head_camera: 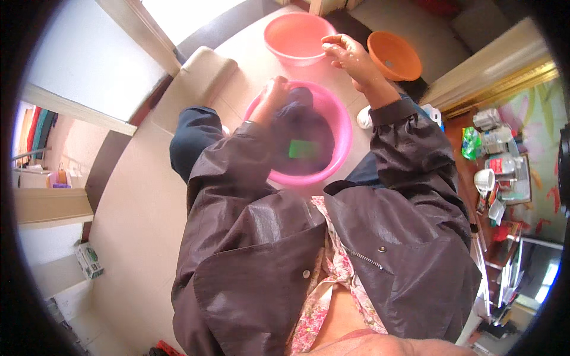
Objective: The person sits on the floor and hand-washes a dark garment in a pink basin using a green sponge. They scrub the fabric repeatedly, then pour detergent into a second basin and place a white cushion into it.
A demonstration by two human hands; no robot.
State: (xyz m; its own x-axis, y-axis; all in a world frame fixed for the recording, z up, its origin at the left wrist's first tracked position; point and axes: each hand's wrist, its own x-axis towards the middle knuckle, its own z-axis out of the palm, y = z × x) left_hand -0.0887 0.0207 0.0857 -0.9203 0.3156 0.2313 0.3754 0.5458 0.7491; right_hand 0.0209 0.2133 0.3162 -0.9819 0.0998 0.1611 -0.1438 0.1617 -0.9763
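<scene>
A bright pink plastic basin (343, 129) stands on the floor between my knees. Dark wet-looking cloth (307, 120) fills much of it, and a green rectangular block (304, 149) lies on top of the cloth. My left hand (275, 99) is over the basin's far left rim, beside the cloth. Its fingers are curled and blurred, so whether they grip any cloth does not show. Raised above the far right of the basin, my right hand (352, 58) has bent, parted fingers with nothing between them. White suds or drops dot its back.
Beyond stand a salmon-pink basin (299, 35) and an orange basin (394, 55). A beige box-like block (207, 73) sits at the far left. To the right, a table holds a white cup (484, 180), bottles and packets. A small carton (89, 260) lies by the left wall.
</scene>
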